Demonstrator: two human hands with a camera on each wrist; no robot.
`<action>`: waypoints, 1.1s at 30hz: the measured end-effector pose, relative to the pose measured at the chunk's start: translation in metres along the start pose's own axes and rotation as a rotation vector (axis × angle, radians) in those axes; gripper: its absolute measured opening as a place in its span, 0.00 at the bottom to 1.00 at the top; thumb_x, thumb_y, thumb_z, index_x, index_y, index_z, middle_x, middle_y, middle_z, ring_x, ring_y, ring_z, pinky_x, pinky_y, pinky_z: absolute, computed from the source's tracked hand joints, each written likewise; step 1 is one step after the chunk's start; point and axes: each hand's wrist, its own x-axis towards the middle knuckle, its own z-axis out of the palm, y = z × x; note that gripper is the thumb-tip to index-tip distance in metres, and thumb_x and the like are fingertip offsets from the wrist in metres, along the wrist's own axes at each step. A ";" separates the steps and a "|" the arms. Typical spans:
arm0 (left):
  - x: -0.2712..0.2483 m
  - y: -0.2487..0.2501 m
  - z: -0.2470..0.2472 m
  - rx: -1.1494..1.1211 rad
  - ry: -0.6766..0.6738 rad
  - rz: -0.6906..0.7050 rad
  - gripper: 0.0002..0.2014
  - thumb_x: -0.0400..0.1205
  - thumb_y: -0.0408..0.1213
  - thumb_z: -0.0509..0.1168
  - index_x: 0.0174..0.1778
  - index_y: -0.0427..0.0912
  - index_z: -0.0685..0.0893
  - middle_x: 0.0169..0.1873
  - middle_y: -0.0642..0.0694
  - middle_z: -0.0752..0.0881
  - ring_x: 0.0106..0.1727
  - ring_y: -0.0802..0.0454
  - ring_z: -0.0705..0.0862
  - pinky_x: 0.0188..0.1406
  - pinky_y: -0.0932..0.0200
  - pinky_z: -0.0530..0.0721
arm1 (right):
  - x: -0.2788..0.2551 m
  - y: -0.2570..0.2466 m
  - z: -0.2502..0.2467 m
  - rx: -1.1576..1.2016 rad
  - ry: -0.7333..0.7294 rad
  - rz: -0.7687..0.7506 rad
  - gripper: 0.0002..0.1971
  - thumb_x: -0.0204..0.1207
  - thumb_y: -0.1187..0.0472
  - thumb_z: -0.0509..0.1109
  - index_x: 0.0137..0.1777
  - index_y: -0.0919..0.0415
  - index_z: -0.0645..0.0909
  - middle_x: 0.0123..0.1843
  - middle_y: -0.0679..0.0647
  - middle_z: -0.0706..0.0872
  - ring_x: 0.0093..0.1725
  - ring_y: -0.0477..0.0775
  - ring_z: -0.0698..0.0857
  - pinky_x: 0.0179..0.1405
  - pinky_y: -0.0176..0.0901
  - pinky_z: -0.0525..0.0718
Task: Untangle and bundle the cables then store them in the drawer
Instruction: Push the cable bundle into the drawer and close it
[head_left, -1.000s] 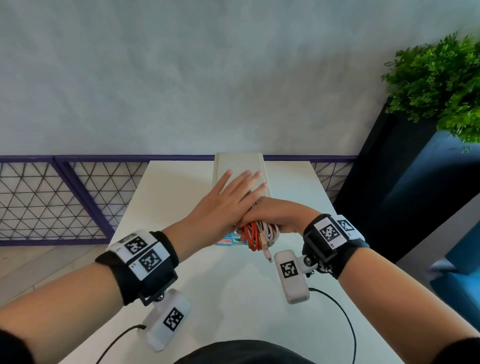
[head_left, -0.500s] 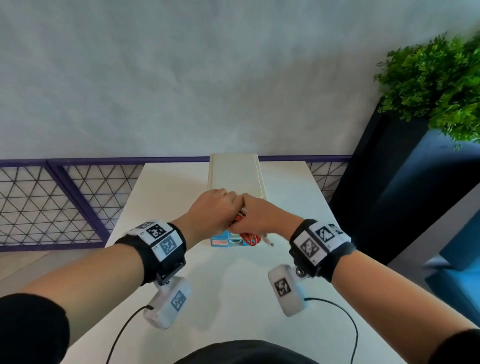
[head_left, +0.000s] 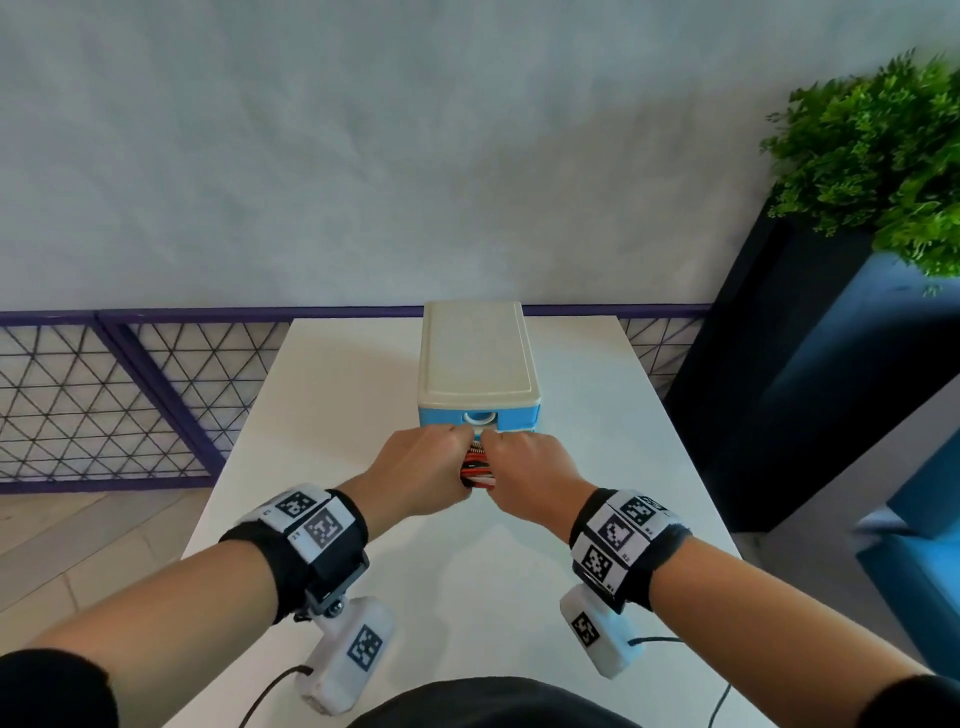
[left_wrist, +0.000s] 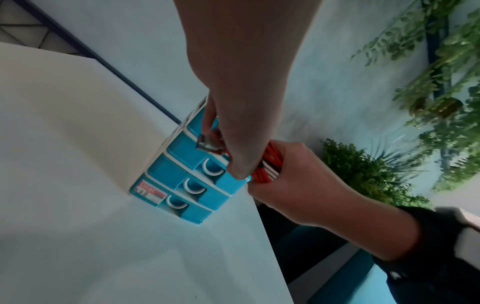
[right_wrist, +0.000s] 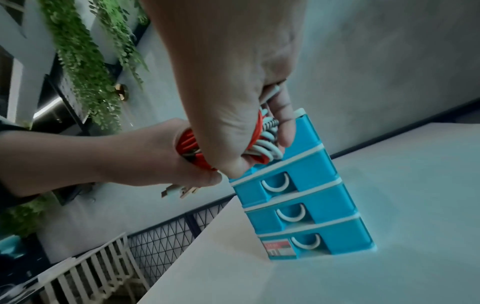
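Both hands, left hand and right hand, grip coiled red-and-white cable bundle at blue plastic four-drawer unit; bundling looks done, drawers all closed, storing left.

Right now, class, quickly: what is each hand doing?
Left hand: fingers curled, gripping the cable bundle.
Right hand: fingers curled, gripping the same cable bundle in front of the drawer unit.

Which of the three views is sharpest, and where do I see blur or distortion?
Head view: sharpest, evenly lit; drawer unit crisp, plant blurred at the edge. Left wrist view: dim, bluish, soft, table edges tilted. Right wrist view: the same; cable bundle slightly smeared.
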 end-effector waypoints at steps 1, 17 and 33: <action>0.000 -0.003 0.003 -0.033 -0.038 0.015 0.13 0.71 0.46 0.67 0.47 0.51 0.73 0.46 0.53 0.82 0.49 0.49 0.83 0.33 0.57 0.73 | 0.000 0.000 0.002 0.004 -0.021 -0.009 0.16 0.77 0.57 0.66 0.64 0.60 0.74 0.56 0.56 0.86 0.53 0.61 0.86 0.40 0.46 0.72; 0.034 -0.055 -0.009 -0.326 0.066 -0.032 0.16 0.89 0.38 0.49 0.64 0.41 0.80 0.61 0.48 0.81 0.61 0.52 0.79 0.62 0.57 0.76 | 0.031 0.006 -0.005 0.041 -0.131 0.046 0.20 0.74 0.59 0.66 0.67 0.57 0.73 0.53 0.55 0.87 0.49 0.59 0.86 0.38 0.45 0.76; 0.055 -0.060 -0.017 -0.073 -0.081 0.060 0.30 0.65 0.48 0.79 0.59 0.46 0.74 0.57 0.51 0.72 0.57 0.50 0.72 0.50 0.46 0.81 | 0.006 0.036 -0.077 0.454 -0.252 0.189 0.15 0.67 0.60 0.70 0.55 0.56 0.78 0.37 0.51 0.87 0.32 0.52 0.87 0.33 0.43 0.89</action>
